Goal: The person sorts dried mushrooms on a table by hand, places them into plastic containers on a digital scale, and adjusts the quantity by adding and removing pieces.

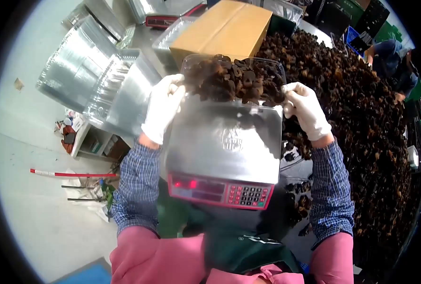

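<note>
Between my two gloved hands is a transparent plastic tray (pixel 281 71) filled with dark brown, curled wood ear mushrooms (pixel 234 81). My left hand (pixel 164 108) pinches the tray's left side, and my right hand (pixel 306 110) grips its right side with bent fingers. Below and nearer to me lies the silver platter of a weighing scale (pixel 224 146); the tray overlaps its far edge in this view. Red digits glow on the scale's front panel, beside a keypad.
Stacked transparent trays (pixel 80 66) stand at the left. A closed cardboard box (pixel 222 31) sits behind my tray. A large heap of wood ear mushrooms (pixel 362 142) covers the right side, with loose pieces near the scale. Another person (pixel 389 59) is at the far right.
</note>
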A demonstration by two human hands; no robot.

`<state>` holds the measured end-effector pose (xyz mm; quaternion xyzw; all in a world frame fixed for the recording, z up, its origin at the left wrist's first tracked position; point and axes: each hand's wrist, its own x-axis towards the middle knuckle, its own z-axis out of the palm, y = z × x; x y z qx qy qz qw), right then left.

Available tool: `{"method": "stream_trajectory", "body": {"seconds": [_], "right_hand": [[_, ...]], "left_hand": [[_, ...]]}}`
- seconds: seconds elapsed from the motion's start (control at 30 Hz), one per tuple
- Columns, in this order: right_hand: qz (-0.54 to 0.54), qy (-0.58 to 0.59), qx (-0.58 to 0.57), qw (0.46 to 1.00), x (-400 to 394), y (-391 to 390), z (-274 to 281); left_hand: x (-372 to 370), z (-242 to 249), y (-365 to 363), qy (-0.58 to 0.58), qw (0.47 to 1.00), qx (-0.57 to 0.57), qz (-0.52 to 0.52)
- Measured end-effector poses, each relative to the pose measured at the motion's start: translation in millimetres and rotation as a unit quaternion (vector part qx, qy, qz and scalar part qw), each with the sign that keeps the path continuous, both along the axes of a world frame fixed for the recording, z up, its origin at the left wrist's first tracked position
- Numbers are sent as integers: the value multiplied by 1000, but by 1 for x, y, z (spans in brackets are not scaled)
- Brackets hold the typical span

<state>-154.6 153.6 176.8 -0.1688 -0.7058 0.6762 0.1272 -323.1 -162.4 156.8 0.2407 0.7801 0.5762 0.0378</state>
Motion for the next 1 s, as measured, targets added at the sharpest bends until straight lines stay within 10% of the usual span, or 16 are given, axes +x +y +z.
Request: {"method": "stream_trajectory", "body": {"seconds": [0.27, 0.47, 0.6, 1.0], "right_hand": [[-4, 1, -22, 1000, -114, 56, -21], [-6, 52, -22, 998, -183, 89, -17], [-111, 26, -107, 988, -229, 111, -29], [-89, -18, -21, 996, 104, 106, -53]], "left_hand": [[-86, -8, 37, -121, 993, 1, 7], [-37, 27, -55, 385, 878, -248, 142], [-34, 17, -118, 354, 835, -359, 219], [-74, 35, -165, 27, 973, -201, 114]]}}
